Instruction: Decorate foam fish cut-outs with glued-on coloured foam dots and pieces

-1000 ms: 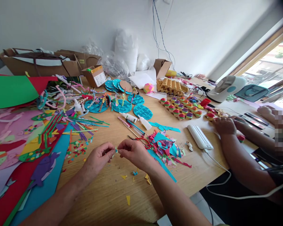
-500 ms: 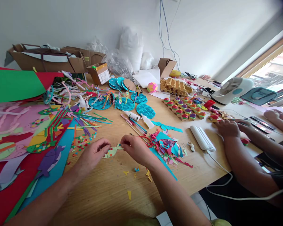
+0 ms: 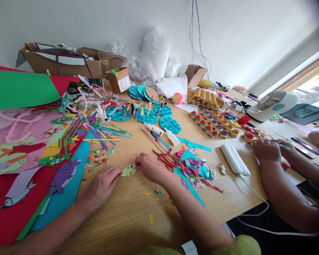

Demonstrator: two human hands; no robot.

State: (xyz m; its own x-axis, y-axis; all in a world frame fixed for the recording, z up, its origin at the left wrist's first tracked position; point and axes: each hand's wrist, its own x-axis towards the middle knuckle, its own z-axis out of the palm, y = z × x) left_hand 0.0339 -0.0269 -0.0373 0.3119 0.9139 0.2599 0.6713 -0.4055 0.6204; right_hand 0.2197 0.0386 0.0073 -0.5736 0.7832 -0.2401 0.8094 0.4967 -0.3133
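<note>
A small pale green paper fish (image 3: 128, 171) with red and yellow dots lies between my hands, low over the wooden table (image 3: 127, 216). My left hand (image 3: 104, 183) rests on the table, its fingers pressed together at the fish's head end. At the other end my right hand (image 3: 152, 169) pinches the tail, which the fingers hide. Just right of that hand are red-handled scissors (image 3: 170, 161). Tiny coloured paper bits (image 3: 98, 158) are scattered beyond my left hand.
Paper scraps (image 3: 192, 163) are heaped to the right, near a white power bank (image 3: 235, 160) with a cable. Glue bottles (image 3: 172, 137) and blue discs (image 3: 170, 125) stand farther back. Coloured sheets with paper fish (image 3: 63, 175) cover the left. A co-worker's hand (image 3: 267, 150) is at the right.
The fish now lies flatter, with more of its dotted body showing. My left hand has lowered to the table, and my right hand stays at the tail. The view has shifted slightly left.
</note>
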